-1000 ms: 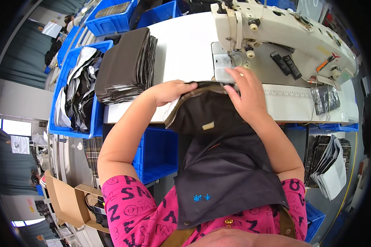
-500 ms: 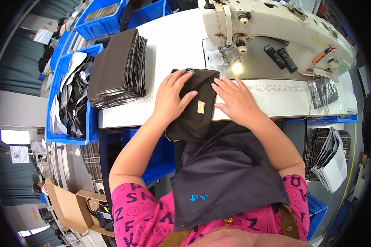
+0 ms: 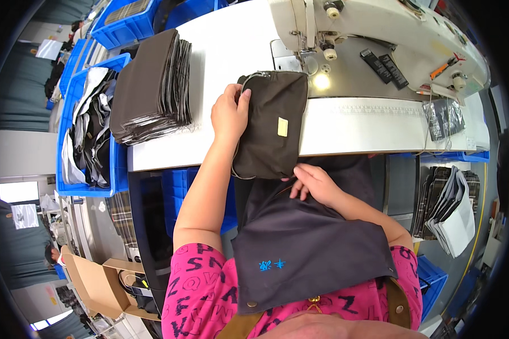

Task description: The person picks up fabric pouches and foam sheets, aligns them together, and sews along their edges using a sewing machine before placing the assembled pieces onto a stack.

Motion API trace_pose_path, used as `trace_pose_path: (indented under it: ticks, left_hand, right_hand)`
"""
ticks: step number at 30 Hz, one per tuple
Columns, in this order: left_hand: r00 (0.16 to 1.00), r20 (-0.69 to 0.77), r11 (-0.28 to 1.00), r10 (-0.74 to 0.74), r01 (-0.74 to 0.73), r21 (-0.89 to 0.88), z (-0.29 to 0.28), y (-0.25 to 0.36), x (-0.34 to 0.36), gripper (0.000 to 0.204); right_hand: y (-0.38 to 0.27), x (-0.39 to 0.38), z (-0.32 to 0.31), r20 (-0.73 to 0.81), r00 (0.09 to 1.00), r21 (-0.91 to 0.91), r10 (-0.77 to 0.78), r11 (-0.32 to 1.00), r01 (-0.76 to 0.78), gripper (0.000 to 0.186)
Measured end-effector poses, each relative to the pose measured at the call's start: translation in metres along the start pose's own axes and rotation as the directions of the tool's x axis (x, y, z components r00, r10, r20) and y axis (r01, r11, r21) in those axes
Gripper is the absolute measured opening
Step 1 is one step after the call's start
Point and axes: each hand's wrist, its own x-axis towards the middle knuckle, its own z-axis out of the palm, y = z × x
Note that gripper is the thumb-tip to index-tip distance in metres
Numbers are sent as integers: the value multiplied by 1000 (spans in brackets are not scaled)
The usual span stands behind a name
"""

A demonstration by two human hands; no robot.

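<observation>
A dark brown zippered pouch (image 3: 268,101) with a small pale label (image 3: 283,126) lies across the front edge of the white sewing table (image 3: 367,130). My left hand (image 3: 229,110) grips the pouch's left zipper edge near its top. My right hand (image 3: 316,186) is at the pouch's lower right corner, thumb and forefinger pinched on it, the other fingers curled below. Above the pouch stands a white sewing machine (image 3: 373,22) with a small light glowing on its bed; the needle area is partly behind it. A dark apron covers my front.
A tall stack of brown pieces (image 3: 144,85) sits left of the pouch. Blue bins (image 3: 119,169) of fabric stand at far left. Black packets (image 3: 384,68) and orange snips (image 3: 438,72) rest by the machine. Folded fabrics (image 3: 458,214) hang at right, an open cardboard box (image 3: 96,282) at lower left.
The pouch was curved in both hands, then lay flatter on the table. It has since shifted up, my left hand moving to its zipper edge, my right hand down to its lower corner.
</observation>
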Motion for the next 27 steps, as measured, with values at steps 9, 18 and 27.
trace_pose_path:
  ticks: [9,18,27]
  left_hand:
    - [990,95,993,-100,106,-61,-22,-7,18,29]
    - [999,24,984,28,-32,174,-24,12,10,40]
    - [907,125,888,403,-421,185,29,60,42,22]
  right_hand:
    - [-20,-5,-15,-72,979,222,-192,954,203,36]
    - [-42,-23,-30,-147,677,-697,-721,561,446,19]
    - [-102,52,-44,214,640,-963,-738,-48,267,57]
